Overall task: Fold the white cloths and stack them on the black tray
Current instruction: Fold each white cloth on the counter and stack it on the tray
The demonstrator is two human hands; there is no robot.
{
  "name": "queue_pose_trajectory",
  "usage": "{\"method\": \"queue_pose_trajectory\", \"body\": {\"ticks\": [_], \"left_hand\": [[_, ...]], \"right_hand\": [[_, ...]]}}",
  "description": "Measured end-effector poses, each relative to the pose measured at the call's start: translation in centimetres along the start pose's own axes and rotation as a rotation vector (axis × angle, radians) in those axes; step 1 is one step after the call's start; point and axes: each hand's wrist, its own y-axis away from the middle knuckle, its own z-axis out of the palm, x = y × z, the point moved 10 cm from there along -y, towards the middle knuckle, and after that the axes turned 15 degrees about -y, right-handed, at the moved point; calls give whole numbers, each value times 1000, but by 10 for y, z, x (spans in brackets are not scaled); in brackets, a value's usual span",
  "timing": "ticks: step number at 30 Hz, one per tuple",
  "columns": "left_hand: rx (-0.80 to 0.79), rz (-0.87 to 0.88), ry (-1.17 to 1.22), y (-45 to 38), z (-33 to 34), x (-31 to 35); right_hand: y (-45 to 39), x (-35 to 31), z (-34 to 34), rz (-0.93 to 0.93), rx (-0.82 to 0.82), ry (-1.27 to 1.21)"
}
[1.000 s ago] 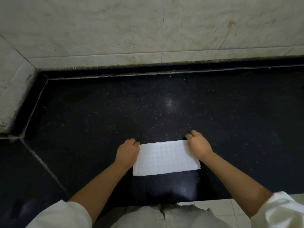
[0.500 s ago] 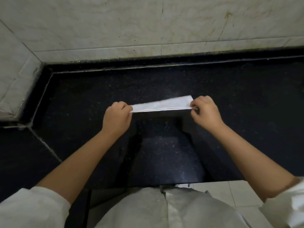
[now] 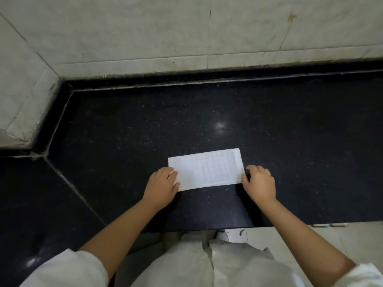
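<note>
With the folded white cloth (image 3: 206,169) lying flat on the black counter (image 3: 290,141) and your left hand (image 3: 161,187) and right hand (image 3: 260,183) pinching its near corners, bring one short end squarely over the other — edges matched — then press the crease flat.

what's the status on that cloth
Left hand and right hand at the cloth's near corners. Cloth flat on the black counter. Tray not in view. Nothing in the way.
</note>
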Motion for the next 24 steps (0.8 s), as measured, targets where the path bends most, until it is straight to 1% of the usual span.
{"method": "queue_pose_trajectory", "body": {"ticks": [2,3,6,8,11,18,22,24], "left_hand": [[-166,-116,2,-9,11,-7],[-249,-147,-2,-11,19,-8],[-369,-171,-21,-11,42,-8],[-416,-180,-28,-8,52,-10],[-397,-178,-36,-8,54,-10],[-354,-199,-10,-10,53,-11],[-357,-185,-7,-9,54,-9],[-366,-177,-11,-10,54,-9]], "right_hand": [[-2,6,4,131,-21,36],[-3,8,7,172,-37,51],[-5,7,14,252,-63,75],[-7,6,16,288,-68,99],[-6,4,17,324,-52,114],[-2,-10,23,314,-25,91],[-2,-18,22,193,-16,97],[-4,-23,16,136,14,-10]]}}
